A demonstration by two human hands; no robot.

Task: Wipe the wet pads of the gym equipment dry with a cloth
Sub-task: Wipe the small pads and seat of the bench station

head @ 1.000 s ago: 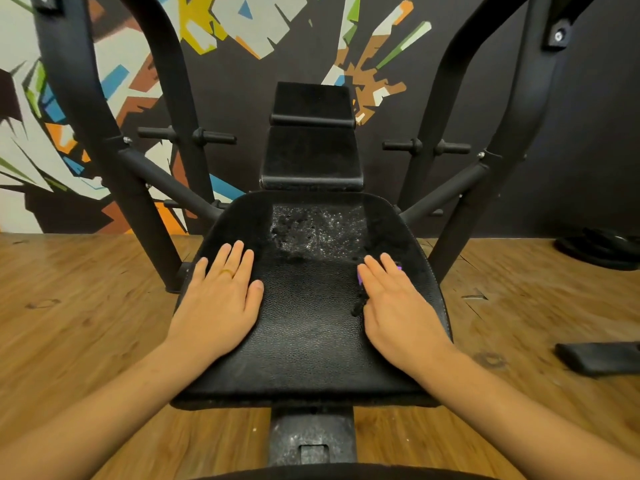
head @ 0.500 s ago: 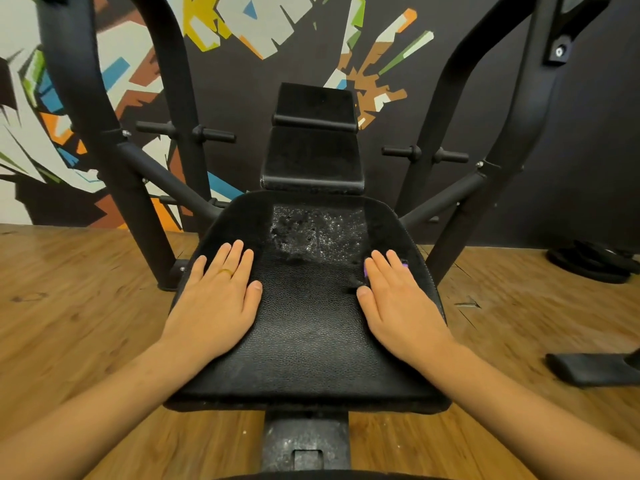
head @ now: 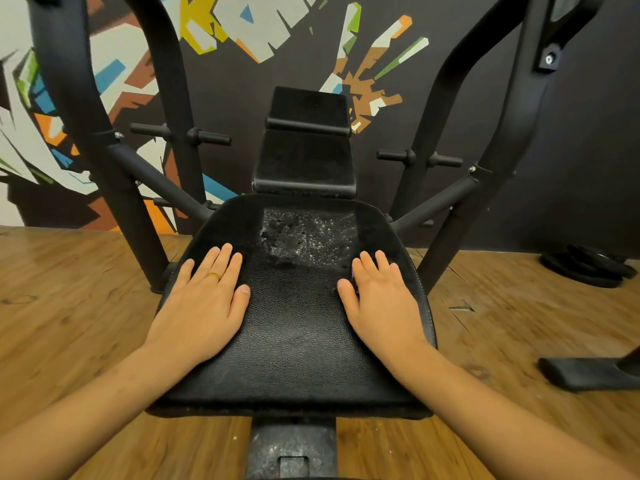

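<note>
The black seat pad (head: 294, 334) of the gym machine lies in front of me, with a wet, glistening patch (head: 304, 237) at its far middle. My left hand (head: 204, 299), wearing a ring, rests flat on the pad's left side with straight fingers. My right hand (head: 381, 299) presses flat on the pad's right side, its fingertips level with the wet patch. Only a thin purple sliver (head: 352, 271), perhaps the cloth, shows beside its index finger; the rest is hidden under the hand. Behind the seat stands the black back pad (head: 304, 161) with a smaller pad (head: 308, 105) above it.
Black frame uprights rise on the left (head: 114, 188) and right (head: 460, 216) of the seat, with plate pegs (head: 207, 136) behind. Weight plates (head: 588, 268) lie on the wooden floor at the right, and a black foot (head: 588, 372) sits nearer.
My right hand has slid slightly farther up the pad's right side, and less of the purple under it shows. My left hand has stayed in place.
</note>
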